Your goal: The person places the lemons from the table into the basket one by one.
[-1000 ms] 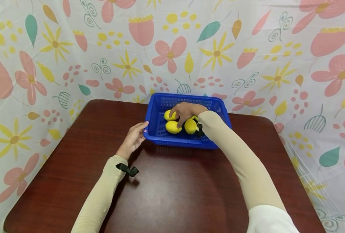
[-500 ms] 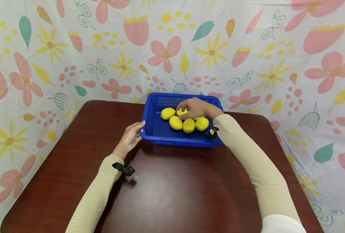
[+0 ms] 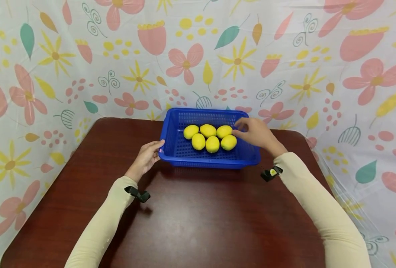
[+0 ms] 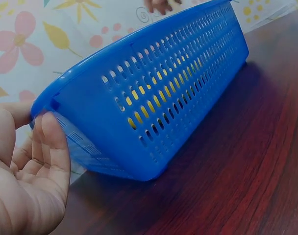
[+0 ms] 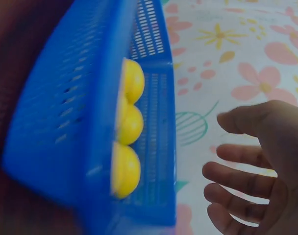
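In the head view a blue plastic basket point(image 3: 211, 161) with perforated walls stands toward the back of the table. Several yellow lemons point(image 3: 212, 144) lie inside it in two rows of three. My left hand point(image 3: 146, 159) pinches the basket's left front corner, thumb on the rim and fingers beneath. My right hand point(image 3: 256, 132) is over the basket's right side, just right of the lemons, holding nothing. In the right wrist view its fingers point(image 5: 242, 181) are spread and loosely bent. The left wrist view shows lemon yellow through the slots of the basket wall point(image 4: 100, 112).
The basket rests on a dark reddish-brown wooden table point(image 3: 198, 219) with rounded corners. A white curtain point(image 3: 184, 33) printed with flowers and leaves hangs close behind and along both sides. Black straps point(image 3: 137, 194) are fastened around both sleeved wrists.
My right hand has let go of the lemons and moved right, away from them. The lemons now sit in two tidy rows. The left hand keeps its hold on the basket corner.
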A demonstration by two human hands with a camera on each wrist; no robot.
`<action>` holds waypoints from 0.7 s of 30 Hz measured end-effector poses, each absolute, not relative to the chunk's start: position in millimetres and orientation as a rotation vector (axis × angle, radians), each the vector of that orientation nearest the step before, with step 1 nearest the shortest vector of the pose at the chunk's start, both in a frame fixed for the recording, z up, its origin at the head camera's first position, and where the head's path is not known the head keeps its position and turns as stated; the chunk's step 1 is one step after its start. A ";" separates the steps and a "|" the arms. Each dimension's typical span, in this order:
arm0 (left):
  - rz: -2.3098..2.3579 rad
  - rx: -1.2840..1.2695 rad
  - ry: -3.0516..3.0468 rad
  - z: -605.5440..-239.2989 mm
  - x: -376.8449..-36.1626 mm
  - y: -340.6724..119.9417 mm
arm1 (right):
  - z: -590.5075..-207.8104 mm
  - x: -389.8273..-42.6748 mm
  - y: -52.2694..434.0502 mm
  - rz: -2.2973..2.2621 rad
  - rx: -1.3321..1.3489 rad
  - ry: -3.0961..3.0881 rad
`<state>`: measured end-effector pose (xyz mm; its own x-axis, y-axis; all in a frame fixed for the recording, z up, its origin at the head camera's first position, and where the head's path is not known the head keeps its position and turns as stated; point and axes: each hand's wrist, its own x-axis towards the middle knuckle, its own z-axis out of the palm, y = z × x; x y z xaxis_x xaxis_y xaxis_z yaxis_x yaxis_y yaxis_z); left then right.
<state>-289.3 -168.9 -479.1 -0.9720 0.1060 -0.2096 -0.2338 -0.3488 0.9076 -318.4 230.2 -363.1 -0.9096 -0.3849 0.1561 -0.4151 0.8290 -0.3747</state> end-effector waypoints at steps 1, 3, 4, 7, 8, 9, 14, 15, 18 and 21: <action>2.402 -0.159 1.687 -478.5 -289.9 -170.0 | -364.9 -314.1 235.7 0.626 0.611 -2.921; 2.361 -0.138 1.767 -477.0 -290.6 -172.6 | -368.8 -305.5 245.9 0.611 0.550 -2.898; 2.337 -0.124 1.810 -476.3 -290.9 -174.3 | -370.3 -301.1 250.3 0.615 0.522 -2.888; 2.262 -0.099 1.947 -473.3 -290.7 -178.6 | -374.9 -290.5 263.9 0.632 0.455 -2.864; 2.239 -0.092 1.985 -472.2 -290.6 -180.0 | -375.8 -287.2 267.8 0.640 0.437 -2.861; 2.217 -0.083 2.022 -471.6 -290.8 -181.4 | -376.9 -284.4 271.9 0.651 0.419 -2.857; 2.062 -0.009 2.241 -470.2 -292.2 -188.8 | -380.5 -273.3 291.9 0.657 0.361 -2.845; 2.033 0.009 2.288 -470.2 -292.4 -190.6 | -381.2 -271.7 295.8 0.657 0.352 -2.844; 1.935 0.062 2.433 -467.9 -292.0 -197.6 | -382.7 -267.4 306.3 0.643 0.347 -2.838; 1.797 0.087 2.610 -462.3 -289.8 -207.5 | -383.3 -263.8 314.5 0.622 0.354 -2.840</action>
<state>-289.8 -207.5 -462.3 -0.9981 0.0288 0.0545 0.0612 0.3558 0.9326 -263.8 314.5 -383.3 -0.9486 -0.1867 0.2556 -0.2764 0.8819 -0.3819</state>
